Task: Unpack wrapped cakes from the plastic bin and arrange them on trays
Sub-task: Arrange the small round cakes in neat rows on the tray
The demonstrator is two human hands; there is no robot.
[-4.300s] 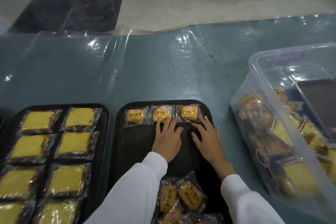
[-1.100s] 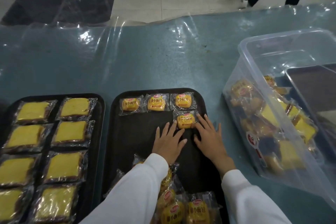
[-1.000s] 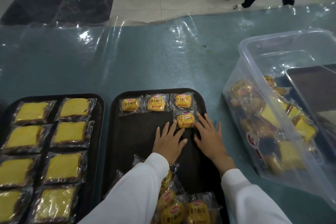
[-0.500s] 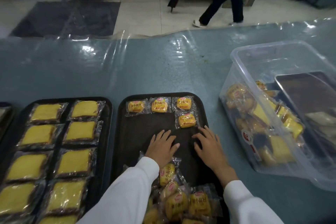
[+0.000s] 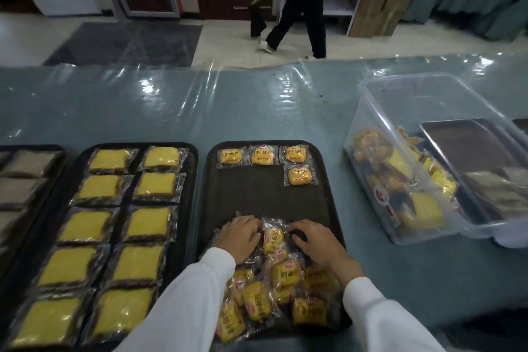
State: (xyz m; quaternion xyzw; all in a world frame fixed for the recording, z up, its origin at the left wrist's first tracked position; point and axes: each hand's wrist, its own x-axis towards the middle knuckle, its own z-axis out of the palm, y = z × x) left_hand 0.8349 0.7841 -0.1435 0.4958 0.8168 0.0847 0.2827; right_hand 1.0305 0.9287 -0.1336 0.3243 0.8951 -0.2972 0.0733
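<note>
Loose cakes [image 5: 281, 291]: a heap of small wrapped yellow cakes at the 6 o'clock end of the middle tray [image 5: 257, 197].
Placed cakes [image 5: 261, 156]: three in a row along the tray's 12 o'clock edge, a fourth [image 5: 299, 176] just under the right-hand one.
Left hand [image 5: 241, 237]: palm down at the heap's 10 o'clock edge, fingers bent onto the wrappers; whether it grips one I cannot tell.
Right hand [image 5: 315, 240]: at the heap's 2 o'clock edge, fingers curled down against the tray; a hold cannot be told.
Cake between hands [image 5: 273, 240]: lies touching the left hand's fingers.
Left tray [image 5: 191, 180]: at 9 o'clock, filled with two columns of larger wrapped yellow slices [image 5: 125, 220].
Plastic bin [image 5: 428, 157]: clear, at 3 o'clock on the counter [image 5: 171, 111], wrapped cakes inside.
Background: a person [image 5: 305, 3] walks on the floor at 12 o'clock.
</note>
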